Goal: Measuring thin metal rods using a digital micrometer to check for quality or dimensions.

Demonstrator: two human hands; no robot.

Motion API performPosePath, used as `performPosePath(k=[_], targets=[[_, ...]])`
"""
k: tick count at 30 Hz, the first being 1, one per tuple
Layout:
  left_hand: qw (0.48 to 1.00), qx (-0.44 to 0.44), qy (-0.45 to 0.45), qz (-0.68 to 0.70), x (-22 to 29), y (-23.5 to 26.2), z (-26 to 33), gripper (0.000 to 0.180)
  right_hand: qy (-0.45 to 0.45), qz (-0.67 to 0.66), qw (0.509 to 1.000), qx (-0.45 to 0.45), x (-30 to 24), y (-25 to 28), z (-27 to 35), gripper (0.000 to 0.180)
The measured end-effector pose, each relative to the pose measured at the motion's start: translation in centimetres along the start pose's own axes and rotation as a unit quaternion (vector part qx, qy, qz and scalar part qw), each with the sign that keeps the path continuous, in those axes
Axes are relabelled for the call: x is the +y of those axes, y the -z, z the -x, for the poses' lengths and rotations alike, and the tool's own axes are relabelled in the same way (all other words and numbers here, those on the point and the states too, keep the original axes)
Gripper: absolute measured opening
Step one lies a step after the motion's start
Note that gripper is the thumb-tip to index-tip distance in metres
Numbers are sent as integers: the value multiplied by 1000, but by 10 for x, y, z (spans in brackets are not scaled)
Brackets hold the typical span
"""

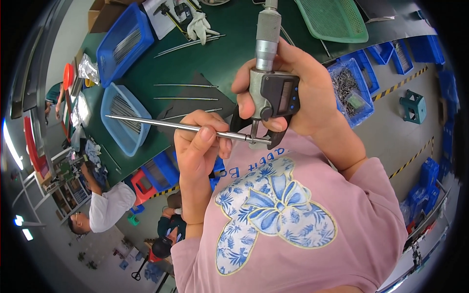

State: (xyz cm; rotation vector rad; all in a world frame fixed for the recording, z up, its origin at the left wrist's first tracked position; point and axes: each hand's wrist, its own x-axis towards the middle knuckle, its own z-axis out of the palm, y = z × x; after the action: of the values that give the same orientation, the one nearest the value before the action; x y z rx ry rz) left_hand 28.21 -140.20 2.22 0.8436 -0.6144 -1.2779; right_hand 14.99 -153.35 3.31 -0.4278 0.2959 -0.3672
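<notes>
My right hand grips a digital micrometer, its knurled thimble pointing up and its small display facing me. Pinched in my left hand is a slim metal rod with a pointed far end. The rod's near end lies at the micrometer's jaws, below the spindle; whether both jaws touch it I cannot tell. Beyond my left hand, several similar metal rods lie on a dark grey cloth on the green table.
Left of the cloth stand a light blue basket and a darker blue basket, both holding rods. White gloves and a green basket lie at the back. Blue bins with metal parts and a stool stand right. A person works left.
</notes>
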Motion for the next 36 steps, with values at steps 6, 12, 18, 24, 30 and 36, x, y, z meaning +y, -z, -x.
performPosePath(k=[6,12,18,24,30,36], targets=[[1000,-8,5,11,0,0,-2,21,-13,12,1000,13,-1,0,-1,62],[1000,9,2,-11,0,0,-1,21,-26,-31,999,-13,1,4,-3,57],[1000,11,4,-15,1,-1,-1,21,-19,-43,998,-33,3,4,-3,57],[1000,-7,-1,-2,2,-2,-1,21,-7,-23,1000,-8,1,3,0,57],[1000,-8,-4,8,2,-1,-1,21,-9,-33,999,-22,2,2,1,59],[1000,-12,3,6,2,-1,-2,21,-12,-41,999,-5,3,2,0,57]])
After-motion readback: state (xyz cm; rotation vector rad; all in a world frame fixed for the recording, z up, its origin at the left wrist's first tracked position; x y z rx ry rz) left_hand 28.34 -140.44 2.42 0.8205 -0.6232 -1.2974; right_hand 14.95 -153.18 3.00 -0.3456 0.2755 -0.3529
